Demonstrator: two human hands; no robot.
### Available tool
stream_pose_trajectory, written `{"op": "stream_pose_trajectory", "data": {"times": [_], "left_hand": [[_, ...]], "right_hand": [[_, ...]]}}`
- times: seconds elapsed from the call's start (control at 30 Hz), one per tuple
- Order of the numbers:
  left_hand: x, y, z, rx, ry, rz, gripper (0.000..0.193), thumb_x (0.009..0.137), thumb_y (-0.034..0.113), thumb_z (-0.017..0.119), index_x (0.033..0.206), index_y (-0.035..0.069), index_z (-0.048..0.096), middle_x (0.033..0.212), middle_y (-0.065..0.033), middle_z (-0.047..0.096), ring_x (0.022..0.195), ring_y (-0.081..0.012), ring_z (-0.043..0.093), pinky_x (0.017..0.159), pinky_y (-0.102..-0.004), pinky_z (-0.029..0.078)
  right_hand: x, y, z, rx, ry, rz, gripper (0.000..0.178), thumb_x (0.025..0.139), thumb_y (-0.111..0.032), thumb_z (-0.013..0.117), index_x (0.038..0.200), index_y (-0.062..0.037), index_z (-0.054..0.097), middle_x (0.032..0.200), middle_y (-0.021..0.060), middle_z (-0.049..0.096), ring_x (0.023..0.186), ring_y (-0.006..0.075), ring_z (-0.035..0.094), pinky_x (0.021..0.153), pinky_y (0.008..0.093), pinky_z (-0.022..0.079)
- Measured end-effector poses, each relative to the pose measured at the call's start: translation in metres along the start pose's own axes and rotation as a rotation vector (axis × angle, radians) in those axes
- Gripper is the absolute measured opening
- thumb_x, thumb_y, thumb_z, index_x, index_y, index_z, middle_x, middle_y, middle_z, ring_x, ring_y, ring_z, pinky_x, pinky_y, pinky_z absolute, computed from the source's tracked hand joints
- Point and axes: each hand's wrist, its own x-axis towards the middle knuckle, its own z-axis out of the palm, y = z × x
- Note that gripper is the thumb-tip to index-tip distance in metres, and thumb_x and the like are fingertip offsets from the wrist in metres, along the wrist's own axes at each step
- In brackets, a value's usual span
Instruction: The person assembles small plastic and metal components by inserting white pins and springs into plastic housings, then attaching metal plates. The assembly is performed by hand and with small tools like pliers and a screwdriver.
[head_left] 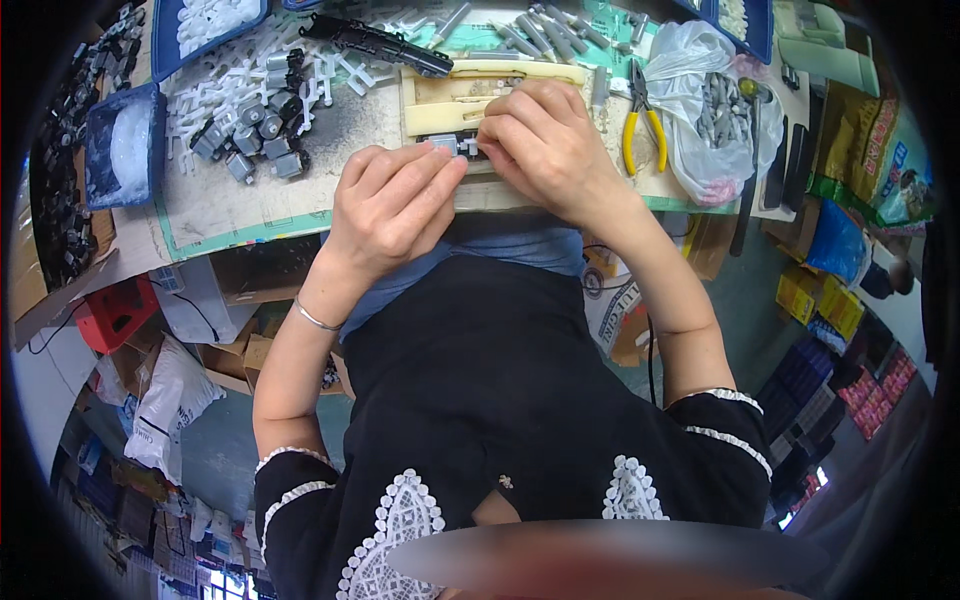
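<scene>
My left hand (395, 205) is closed, its fingertips pressed on a small grey motor-like part (442, 142) with a black end. This part lies at the near edge of a cream-coloured block fixture (425, 121) with long slots. My right hand (548, 148) is closed in a pinch at the part's right end, over the fixture. What sits between the right fingertips is hidden. A long black plastic piece (378, 45) lies just beyond the fixture. Pliers with yellow handles (630, 145) lie right of my right hand.
Small grey motors (262, 128) and white plastic pieces (200, 100) are heaped on the left. Grey cylinders (545, 35) lie at the back. A clear bag (690, 60) of grey parts stands right of the pliers. A blue tray (152, 150) stands near the table's left edge.
</scene>
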Motion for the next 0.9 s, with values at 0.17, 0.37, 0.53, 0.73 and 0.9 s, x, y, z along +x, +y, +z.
{"op": "stream_pose_trajectory", "data": {"times": [0.17, 0.37, 0.53, 0.73, 0.9], "left_hand": [[0.008, 0.004, 0.007, 0.109, 0.034, -0.033, 0.020, 0.067, 0.015, 0.069, 0.086, 0.011, 0.065, 0.084, 0.0006, 0.057, 0.076, -0.0149, 0.055, 0.067, -0.0299, 0.039], [0.022, 0.005, -0.004, 0.052, -0.006, -0.068, 0.017, 0.070, 0.016, 0.068, 0.086, 0.011, 0.064, 0.084, -0.0010, 0.056, 0.074, -0.0170, 0.054, 0.063, -0.0316, 0.037], [0.044, -0.037, -0.042, 0.272, 0.179, -0.267, 0.022, 0.075, 0.005, 0.061, 0.097, 0.006, 0.063, 0.091, -0.0070, 0.059, 0.080, -0.0244, 0.057, 0.069, -0.0354, 0.040], [0.060, -0.096, -0.071, 0.668, -0.055, -0.405, 0.024, 0.074, -0.003, 0.054, 0.097, 0.001, 0.060, 0.092, -0.0109, 0.060, 0.082, -0.0282, 0.059, 0.070, -0.0378, 0.046], [0.056, -0.108, -0.061, 0.538, -0.041, -0.291, 0.022, 0.073, -0.004, 0.052, 0.093, 0.000, 0.059, 0.090, -0.0114, 0.059, 0.081, -0.0280, 0.060, 0.070, -0.0364, 0.048]], "right_hand": [[0.012, -0.010, -0.015, 0.002, -0.083, 0.101, 0.013, 0.072, -0.011, 0.065, 0.081, -0.0083, 0.056, 0.087, 0.0040, 0.054, 0.088, 0.0224, 0.052, 0.082, 0.0371, 0.038], [0.021, 0.000, -0.025, 0.126, -0.015, 0.240, 0.022, 0.071, -0.015, 0.070, 0.084, -0.0064, 0.055, 0.087, 0.0079, 0.053, 0.083, 0.0270, 0.051, 0.075, 0.0366, 0.039], [0.049, 0.043, -0.035, -0.077, 0.180, 0.141, 0.027, 0.074, -0.017, 0.070, 0.098, -0.0073, 0.061, 0.093, 0.0083, 0.057, 0.087, 0.0261, 0.054, 0.074, 0.0356, 0.043], [0.077, 0.061, -0.008, -0.293, 0.146, 0.141, 0.031, 0.070, -0.017, 0.071, 0.097, -0.0093, 0.061, 0.089, 0.0079, 0.057, 0.083, 0.0252, 0.056, 0.069, 0.0366, 0.045], [0.081, 0.069, 0.008, -0.394, 0.141, 0.025, 0.028, 0.069, -0.009, 0.063, 0.097, -0.0125, 0.059, 0.076, 0.0009, 0.054, 0.075, 0.0207, 0.055, 0.066, 0.0328, 0.044]]}}
